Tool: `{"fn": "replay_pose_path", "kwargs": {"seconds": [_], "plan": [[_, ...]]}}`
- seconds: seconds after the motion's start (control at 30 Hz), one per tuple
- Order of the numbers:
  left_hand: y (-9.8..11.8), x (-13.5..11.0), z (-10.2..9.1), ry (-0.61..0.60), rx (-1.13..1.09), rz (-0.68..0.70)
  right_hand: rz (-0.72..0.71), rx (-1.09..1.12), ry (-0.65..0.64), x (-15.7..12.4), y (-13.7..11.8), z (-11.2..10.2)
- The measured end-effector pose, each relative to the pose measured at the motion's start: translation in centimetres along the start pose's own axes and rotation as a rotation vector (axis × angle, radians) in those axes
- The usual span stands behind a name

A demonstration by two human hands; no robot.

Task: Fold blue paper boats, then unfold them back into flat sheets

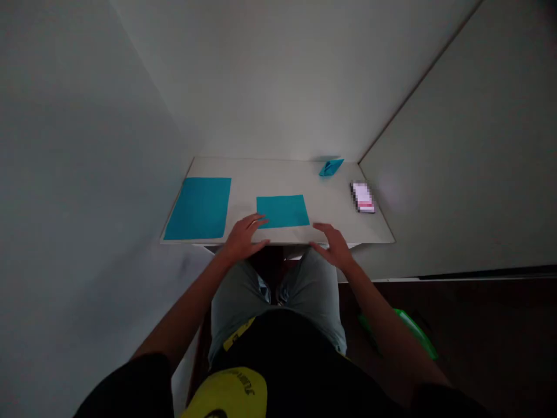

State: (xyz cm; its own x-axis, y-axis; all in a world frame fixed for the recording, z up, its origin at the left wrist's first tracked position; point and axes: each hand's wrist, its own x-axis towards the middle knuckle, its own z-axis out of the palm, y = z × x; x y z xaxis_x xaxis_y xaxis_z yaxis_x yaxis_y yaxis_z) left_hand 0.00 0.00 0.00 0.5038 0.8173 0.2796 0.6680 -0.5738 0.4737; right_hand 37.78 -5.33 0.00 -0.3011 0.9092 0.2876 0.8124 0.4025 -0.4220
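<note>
Two flat turquoise paper sheets lie on a white table (270, 174). The smaller sheet (282, 212) is in the middle, near the front edge, and the larger one (198, 209) is at the left. My left hand (242, 238) rests by the table's front edge, its fingers spread and reaching the smaller sheet's lower left corner. My right hand (334, 247) hovers at the same edge, open, close to that sheet's lower right corner and holding nothing. Toward the back right stands a small folded turquoise paper shape (331, 167).
A pixelated white and pink object (362, 197) lies at the table's right edge; I cannot tell what it is. White walls (278, 75) rise at the back and sides. Below the table on the right, a green object (404, 331) lies on the dark floor.
</note>
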Motion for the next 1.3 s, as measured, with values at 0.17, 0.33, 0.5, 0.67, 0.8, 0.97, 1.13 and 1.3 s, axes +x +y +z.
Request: {"fn": "replay_pose_path", "kwargs": {"seconds": [0.17, 0.33, 0.5, 0.67, 0.8, 0.97, 1.13, 1.3], "plan": [[-0.5, 2.9, 4.6, -0.128, 0.117, -0.032, -0.050, -0.154, -0.108, 5.4, 0.6, 5.1], [-0.4, -0.8, 5.4, -0.065, 0.072, -0.075, -0.047, -0.127, -0.122, 2.6, 0.9, 5.9], [-0.2, -0.6, 3.7, 0.010, -0.214, -0.184, -0.026, 0.200, -0.017, 2.8, 0.7, 4.1], [0.2, 3.8, 2.0, 0.192, -0.618, -0.410, 0.246, 0.688, 0.196, 6.1, 0.0, 3.6], [-0.2, 6.3, 2.9, 0.276, -0.603, -0.469, 0.375, 0.761, 0.186, 8.2, 0.5, 5.1], [-1.6, 6.0, 5.9, 0.233, -0.354, -0.463, 0.340, 0.502, 0.049, 7.7, 1.9, 7.2], [-2.6, 5.4, 6.8, 0.301, -0.252, -0.397, 0.177, 0.310, 0.044, 6.9, 2.5, 7.7], [-2.1, 5.2, 6.6, 0.205, -0.132, -0.295, 0.078, 0.210, 0.098, 7.0, 1.5, 7.0]]}}
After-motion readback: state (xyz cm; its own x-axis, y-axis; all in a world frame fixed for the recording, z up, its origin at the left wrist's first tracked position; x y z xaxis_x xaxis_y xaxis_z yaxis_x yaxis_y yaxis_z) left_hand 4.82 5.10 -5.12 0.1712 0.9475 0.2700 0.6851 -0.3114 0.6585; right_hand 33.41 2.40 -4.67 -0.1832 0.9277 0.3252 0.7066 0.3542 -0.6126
